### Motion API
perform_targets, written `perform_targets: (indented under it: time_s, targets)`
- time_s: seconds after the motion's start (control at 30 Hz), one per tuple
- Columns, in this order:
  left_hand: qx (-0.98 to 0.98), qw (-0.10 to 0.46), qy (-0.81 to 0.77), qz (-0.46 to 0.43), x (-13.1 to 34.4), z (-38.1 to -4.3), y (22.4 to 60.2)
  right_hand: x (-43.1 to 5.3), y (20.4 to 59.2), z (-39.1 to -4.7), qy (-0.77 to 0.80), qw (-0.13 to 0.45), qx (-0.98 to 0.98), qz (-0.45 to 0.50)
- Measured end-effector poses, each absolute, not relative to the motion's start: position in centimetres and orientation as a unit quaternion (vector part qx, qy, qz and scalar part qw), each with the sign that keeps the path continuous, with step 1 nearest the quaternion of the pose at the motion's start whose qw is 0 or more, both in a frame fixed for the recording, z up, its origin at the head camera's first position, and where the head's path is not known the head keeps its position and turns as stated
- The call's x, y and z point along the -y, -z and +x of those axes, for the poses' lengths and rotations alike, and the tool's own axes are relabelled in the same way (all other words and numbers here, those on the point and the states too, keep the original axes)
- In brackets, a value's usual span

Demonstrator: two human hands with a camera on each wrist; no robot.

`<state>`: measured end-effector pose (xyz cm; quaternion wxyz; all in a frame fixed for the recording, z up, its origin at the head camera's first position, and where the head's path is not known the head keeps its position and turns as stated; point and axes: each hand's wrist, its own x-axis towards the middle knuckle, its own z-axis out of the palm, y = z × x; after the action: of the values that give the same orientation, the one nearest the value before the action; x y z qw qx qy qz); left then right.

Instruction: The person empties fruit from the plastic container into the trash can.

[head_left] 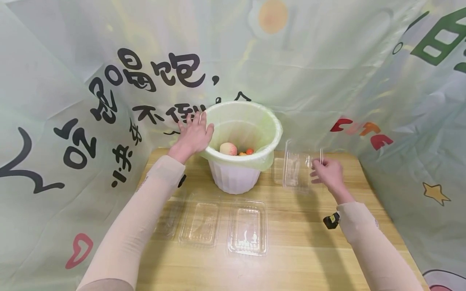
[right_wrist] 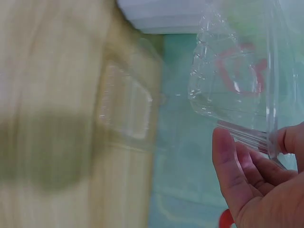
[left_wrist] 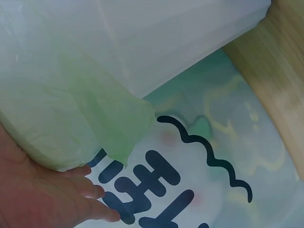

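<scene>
A white ribbed bucket [head_left: 234,178] stands on the table, lined with a thin light-green plastic bag [left_wrist: 109,109] folded over its rim. Inside lie a pinkish peach-like fruit [head_left: 228,148] and a few small orange-red round things [head_left: 249,151]. My left hand [head_left: 193,135] rests on the bucket's left rim over the bag, fingers extended. To the bucket's right, my right hand [head_left: 329,173] holds a clear plastic box [right_wrist: 232,80] up on its side by the edge, thumb on one face and fingers on the other. The box is see-through, so its outline is faint.
Clear plastic boxes lie on the wooden table in front of the bucket: one in the middle [head_left: 247,228], another beside it [head_left: 200,224], and a faint one [head_left: 169,220] under the left arm. Another clear box [right_wrist: 126,107] lies right of the bucket. Printed cloth [head_left: 313,81] walls surround the table.
</scene>
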<state>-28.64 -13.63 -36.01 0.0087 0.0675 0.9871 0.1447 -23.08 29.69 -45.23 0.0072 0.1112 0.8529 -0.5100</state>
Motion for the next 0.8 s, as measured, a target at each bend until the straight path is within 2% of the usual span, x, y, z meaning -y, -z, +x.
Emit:
perform_targets:
  time_s: [0.8]
  targets:
    - [-0.987, 0.007, -0.145, 0.065, 13.7, -28.8, 36.1, -30.6, 54.2, -17.4, 0.462, 0.096, -0.875, 0.109]
